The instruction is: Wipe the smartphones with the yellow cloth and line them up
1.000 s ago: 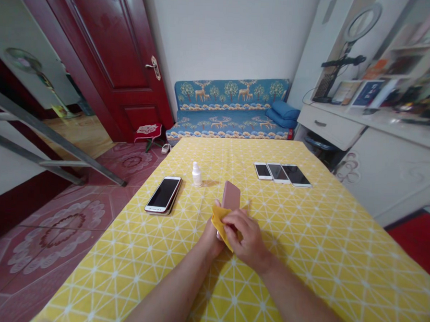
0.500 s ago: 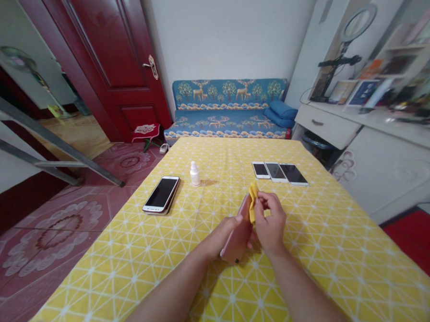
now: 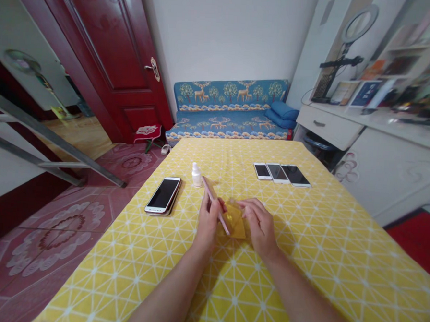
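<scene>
Pink, slim, flat-backed smartphone [image 3: 216,205] stands tilted on its long edge above the table, clasped in the left hand [image 3: 207,220], whose fingers curl round its lower half. Just right of it, touching its face, lies a small square of soft yellow cloth [image 3: 235,221], pinched at its upper edge by the fingertips of the right hand [image 3: 258,222]. Judging by the grip, the step in hand is wiping the handset, with one face turned toward the cloth. The next move would call for a steady hold on the thin, slippery metal shell while the limp cloth is pressed flat against the glass.

Close behind the hands stands a small white plastic dropper bottle [image 3: 197,175], upright. To its left a larger white-rimmed phone with a glossy black screen [image 3: 163,195] lies face up. Farther back on the right, three more phones [image 3: 282,173] lie side by side, touching. All rest on a yellow tablecloth with a white triangle lattice [image 3: 303,261], matte and slightly creased.
</scene>
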Demonstrator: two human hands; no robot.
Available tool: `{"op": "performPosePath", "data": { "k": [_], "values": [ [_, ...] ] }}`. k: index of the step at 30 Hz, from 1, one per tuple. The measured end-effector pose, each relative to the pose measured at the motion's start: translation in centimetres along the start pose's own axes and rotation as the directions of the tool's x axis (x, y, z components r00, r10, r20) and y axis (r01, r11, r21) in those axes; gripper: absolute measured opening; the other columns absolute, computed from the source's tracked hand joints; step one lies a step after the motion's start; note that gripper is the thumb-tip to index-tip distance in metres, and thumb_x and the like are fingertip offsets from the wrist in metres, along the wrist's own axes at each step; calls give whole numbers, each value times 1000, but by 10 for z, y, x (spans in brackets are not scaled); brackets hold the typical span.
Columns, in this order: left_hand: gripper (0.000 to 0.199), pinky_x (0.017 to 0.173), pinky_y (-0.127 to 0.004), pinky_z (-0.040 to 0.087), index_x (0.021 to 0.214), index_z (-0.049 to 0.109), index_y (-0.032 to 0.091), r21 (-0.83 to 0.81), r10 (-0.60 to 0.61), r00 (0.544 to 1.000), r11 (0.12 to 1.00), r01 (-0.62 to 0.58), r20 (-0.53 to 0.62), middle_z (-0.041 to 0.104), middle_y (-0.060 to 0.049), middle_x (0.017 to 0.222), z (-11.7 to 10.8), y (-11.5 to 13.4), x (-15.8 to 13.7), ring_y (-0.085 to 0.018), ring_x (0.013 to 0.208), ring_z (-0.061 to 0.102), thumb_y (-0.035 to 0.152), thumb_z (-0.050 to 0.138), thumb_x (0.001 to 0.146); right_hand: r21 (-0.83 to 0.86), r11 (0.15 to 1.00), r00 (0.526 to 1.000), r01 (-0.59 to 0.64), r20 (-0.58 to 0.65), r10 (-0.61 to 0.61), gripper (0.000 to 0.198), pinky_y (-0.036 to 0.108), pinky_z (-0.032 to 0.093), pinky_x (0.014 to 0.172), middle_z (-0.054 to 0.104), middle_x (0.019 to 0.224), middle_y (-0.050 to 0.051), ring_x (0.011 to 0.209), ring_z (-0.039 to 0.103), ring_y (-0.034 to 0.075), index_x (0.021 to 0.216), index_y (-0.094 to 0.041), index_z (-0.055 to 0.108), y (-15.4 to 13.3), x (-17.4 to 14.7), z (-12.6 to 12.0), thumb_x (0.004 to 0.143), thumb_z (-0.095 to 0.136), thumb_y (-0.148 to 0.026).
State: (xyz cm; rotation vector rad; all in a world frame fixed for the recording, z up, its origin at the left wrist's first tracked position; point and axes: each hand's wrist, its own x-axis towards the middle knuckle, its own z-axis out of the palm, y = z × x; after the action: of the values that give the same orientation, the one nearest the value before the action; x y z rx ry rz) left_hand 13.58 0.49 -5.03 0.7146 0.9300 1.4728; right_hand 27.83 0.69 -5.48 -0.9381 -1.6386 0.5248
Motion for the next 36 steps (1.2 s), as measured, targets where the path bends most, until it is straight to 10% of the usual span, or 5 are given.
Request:
{"op": "performPosePath", "data": {
  "k": [5,9,22,32,36],
  "values": [
    [94,62,-20,49,147,29,29,155,163,986,975,-158,-18,62,-2,93,6,-6,2,-14,77,62,31,79,67,-22,999,968,-36,246,41,22,33,50,73,68,90,5,81,63,20,103,-22,67,-2,-1,0,86,60,-34],
    [85,55,-22,51,144,37,30,129,120,993,984,-121,11,61,-5,103,7,-5,0,-16,79,63,37,77,70,119,950,956,-290,76,282,26,27,49,56,68,77,2,65,61,16,103,-20,68,2,1,3,84,61,-37],
    [44,52,-20,49,118,64,23,238,151,988,959,-151,18,60,-6,107,-1,-11,5,-10,68,60,37,69,76,527,676,534,-515,-419,734,30,17,32,30,53,42,-4,34,41,6,71,-12,65,52,18,-55,53,79,-32],
    [39,53,-21,49,114,64,19,284,136,990,949,-139,30,60,-8,108,-3,-13,7,-11,68,60,33,65,77,453,722,652,-523,-333,681,41,30,58,54,63,63,0,53,62,15,82,-14,64,69,13,-50,55,82,-39],
    [40,53,-21,49,112,66,18,292,120,992,948,-122,24,61,-9,108,-3,-12,7,-11,66,60,33,66,75,13,790,745,-613,-323,583,54,38,57,66,67,98,11,79,67,25,98,-14,65,68,13,-59,54,82,-41]
  ]
}}
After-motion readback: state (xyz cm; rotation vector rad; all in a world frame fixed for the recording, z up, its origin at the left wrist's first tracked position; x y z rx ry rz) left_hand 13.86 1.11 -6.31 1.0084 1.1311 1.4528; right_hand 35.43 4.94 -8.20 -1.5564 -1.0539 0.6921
